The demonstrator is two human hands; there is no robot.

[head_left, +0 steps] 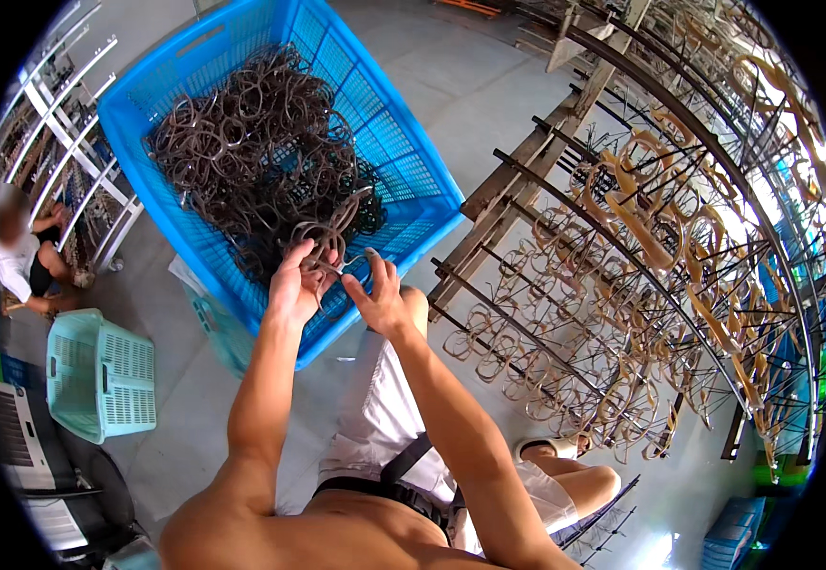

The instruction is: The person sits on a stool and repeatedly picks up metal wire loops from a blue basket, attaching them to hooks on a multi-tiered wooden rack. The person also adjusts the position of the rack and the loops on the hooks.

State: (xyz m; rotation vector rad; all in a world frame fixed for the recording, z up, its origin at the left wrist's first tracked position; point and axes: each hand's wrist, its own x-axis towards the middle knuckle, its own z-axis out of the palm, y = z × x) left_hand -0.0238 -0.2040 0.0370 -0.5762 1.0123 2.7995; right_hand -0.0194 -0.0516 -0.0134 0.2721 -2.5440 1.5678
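Head view, catalogued as I watched from afar. Item one: my left hand, fingers curled and pinching a brown eyeglass frame at the near rim of the blue crate; the frame hung tangled with others lifted out of the heap. Item two: my right hand, just beside the left, thumb and forefinger closed on a thin dark arm of the same tangle; I could not tell exactly which piece it gripped. Item three: the crate itself, tilted, filled with a dark heap of frames. Item four: a wooden rack with dark rods to the right, hung with many pale amber frames. Item five: a pale green basket on the floor to the left. Item six: a seated person at far left beside white shelving.
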